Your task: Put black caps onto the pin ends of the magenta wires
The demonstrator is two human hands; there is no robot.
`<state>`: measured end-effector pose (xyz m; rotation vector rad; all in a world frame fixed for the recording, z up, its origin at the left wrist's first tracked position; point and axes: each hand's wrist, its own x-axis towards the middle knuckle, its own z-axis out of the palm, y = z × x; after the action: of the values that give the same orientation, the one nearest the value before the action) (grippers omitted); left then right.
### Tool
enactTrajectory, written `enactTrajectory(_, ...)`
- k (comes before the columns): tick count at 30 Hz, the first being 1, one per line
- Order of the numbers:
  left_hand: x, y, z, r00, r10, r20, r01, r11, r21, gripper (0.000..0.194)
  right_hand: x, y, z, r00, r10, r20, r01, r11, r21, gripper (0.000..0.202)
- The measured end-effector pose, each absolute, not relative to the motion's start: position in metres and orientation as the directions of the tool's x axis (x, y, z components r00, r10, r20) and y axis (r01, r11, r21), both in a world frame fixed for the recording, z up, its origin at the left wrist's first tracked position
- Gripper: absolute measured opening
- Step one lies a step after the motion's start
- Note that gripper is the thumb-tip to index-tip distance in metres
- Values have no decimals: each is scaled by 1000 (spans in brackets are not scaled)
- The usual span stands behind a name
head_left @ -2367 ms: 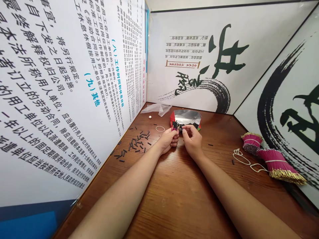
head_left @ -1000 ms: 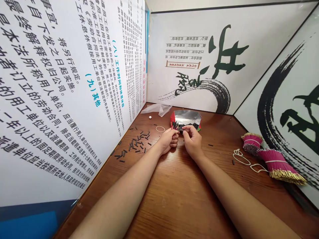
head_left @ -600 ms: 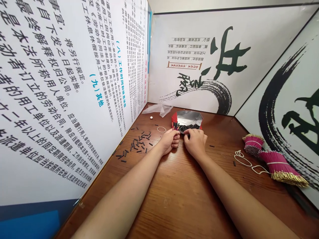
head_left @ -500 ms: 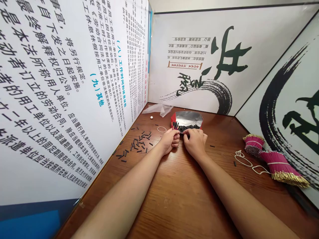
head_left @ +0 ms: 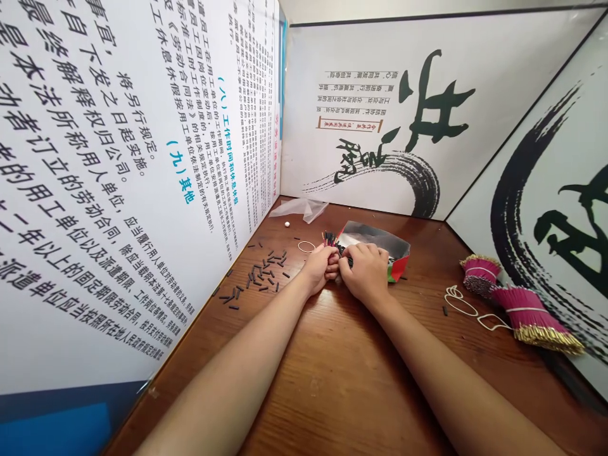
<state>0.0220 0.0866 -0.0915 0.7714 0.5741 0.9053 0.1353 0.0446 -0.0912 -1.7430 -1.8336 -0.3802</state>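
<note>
Closed in a snug fist in the head view, the left hand (head_left: 319, 269) grips a small bunch of thin wires (head_left: 329, 239), pink strands whose slender, matt black ends fan out above the thumb. Close beside it, the right hand (head_left: 365, 269) is bent palm-down over the near side of a foil pouch (head_left: 373, 233), fingers curled; whether they pinch anything I cannot tell, since the back of the hand hides them. Crinkled and silvery inside, with red and green on its outer skin, the pouch lies open at a slant just beyond the right hand, and short black tubes (head_left: 349, 260) show within.

Left of the hands, a loose scatter of stubby black pieces (head_left: 260, 275), straight and dull, covers the glossy, brown-grained tabletop (head_left: 308, 380). Near them lie a thin, pale oval loop (head_left: 306, 246), a small round white pellet (head_left: 287, 224) and a sheet of limp, translucent plastic (head_left: 304, 210). Well apart on the right, 2 bundles of pink wires lie side by side: a smaller bundle (head_left: 479, 272) behind, and a larger bundle (head_left: 527, 310) cinched by a white band, its near ends bristling with shiny gold tips. Slack, cream-coloured loops (head_left: 460, 301) curl beside them
</note>
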Motion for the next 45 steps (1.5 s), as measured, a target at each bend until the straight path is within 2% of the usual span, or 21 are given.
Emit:
enactTrajectory(9, 20, 86, -92, 520, 844, -129, -470, 409, 782, 21, 140, 49, -97, 61, 857, 512, 992, 3, -124, 15)
enactTrajectory(18, 21, 86, -91, 515, 847, -134, -459, 405, 791, 19, 141, 48, -97, -16, 910, 414, 994, 59, -92, 23)
enactTrajectory(24, 21, 87, -91, 522, 840, -147, -446, 416, 792, 18, 140, 48, -96, -28, 913, 407, 988, 89, -130, 25)
enactTrajectory(36, 21, 89, -95, 526, 841, -127, -452, 402, 796, 18, 137, 45, -93, -24, 941, 337, 996, 51, -69, 32)
enactTrajectory(45, 21, 89, -95, 534, 836, -129, -446, 408, 796, 17, 138, 46, -96, -20, 932, 361, 996, 50, -75, 31)
